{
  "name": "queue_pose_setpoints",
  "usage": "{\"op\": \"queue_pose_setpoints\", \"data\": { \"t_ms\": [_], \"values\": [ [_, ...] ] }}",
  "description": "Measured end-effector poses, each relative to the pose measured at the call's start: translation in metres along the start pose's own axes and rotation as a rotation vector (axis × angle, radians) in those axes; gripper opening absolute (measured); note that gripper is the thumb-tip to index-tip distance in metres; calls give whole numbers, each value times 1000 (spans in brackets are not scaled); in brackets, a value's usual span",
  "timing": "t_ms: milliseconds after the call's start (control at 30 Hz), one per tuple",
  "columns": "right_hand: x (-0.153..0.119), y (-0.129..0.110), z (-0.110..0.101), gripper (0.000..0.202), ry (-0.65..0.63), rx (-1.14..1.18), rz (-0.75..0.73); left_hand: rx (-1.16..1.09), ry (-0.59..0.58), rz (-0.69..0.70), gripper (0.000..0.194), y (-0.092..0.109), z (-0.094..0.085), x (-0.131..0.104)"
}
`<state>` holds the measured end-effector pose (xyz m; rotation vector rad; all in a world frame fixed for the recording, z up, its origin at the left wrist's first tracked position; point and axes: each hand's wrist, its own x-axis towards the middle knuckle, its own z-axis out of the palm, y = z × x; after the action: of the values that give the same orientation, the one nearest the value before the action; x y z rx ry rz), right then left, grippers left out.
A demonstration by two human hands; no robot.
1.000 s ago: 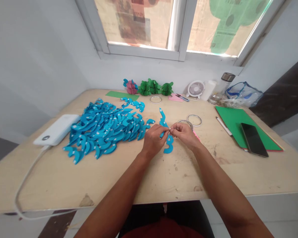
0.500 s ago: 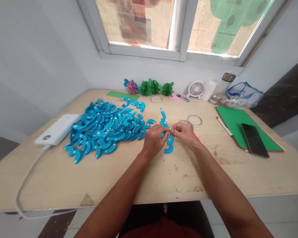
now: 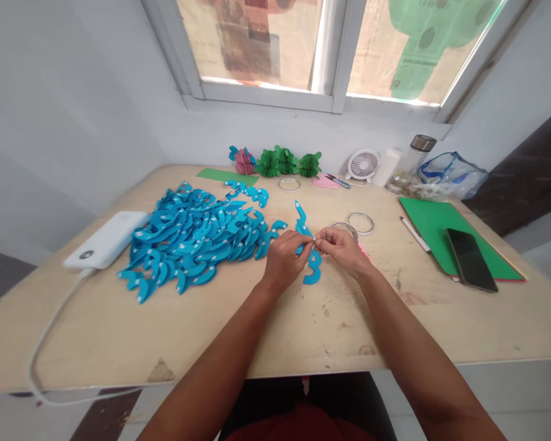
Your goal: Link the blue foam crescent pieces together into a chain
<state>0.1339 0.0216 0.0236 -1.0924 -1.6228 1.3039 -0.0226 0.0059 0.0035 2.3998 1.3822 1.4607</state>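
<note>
My left hand (image 3: 287, 257) and my right hand (image 3: 340, 247) meet over the middle of the table, fingertips pinched almost together. A tiny whitish bit shows between the fingertips, too small to name. Under and around the fingers lie curved blue paper pieces (image 3: 313, 274), with more blue paper (image 3: 300, 212) extending beyond them; the fingers partly cover these. Left of my left hand spreads a big heap of blue paper pieces (image 3: 202, 236), many with small white patches. Close beyond my right hand lies a thin tape roll (image 3: 360, 223), a second one partly behind the hand.
A power bank (image 3: 108, 239) with a white cable lies at left. Green sheets (image 3: 431, 226) and a phone (image 3: 471, 260) lie at right, beside a pen (image 3: 414, 234). Along the back stand green paper shapes (image 3: 284, 161), a small fan (image 3: 363, 165) and a bottle (image 3: 413, 159).
Almost nothing differs. Both hands keep their pinch in the same place, with only slight finger movement.
</note>
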Motion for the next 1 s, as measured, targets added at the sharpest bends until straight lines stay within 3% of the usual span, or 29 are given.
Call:
{"op": "queue_pose_setpoints", "data": {
  "t_ms": [433, 667, 833, 1000],
  "values": [
    [0, 3, 0, 12, 9, -12, -3, -48, -5, -16, 12, 0, 0, 0],
    [0, 3, -2, 10, 29, -221, -49, -87, -68, -101, 15, -5, 0, -1],
    [-4, -4, 0, 7, 38, -401, -92, -62, -138, -99, 16, -9, 1, -1],
    [-5, -5, 1, 6, 29, -458, -112, -11, -134, -98, 14, -9, 2, -1]
  ]
}}
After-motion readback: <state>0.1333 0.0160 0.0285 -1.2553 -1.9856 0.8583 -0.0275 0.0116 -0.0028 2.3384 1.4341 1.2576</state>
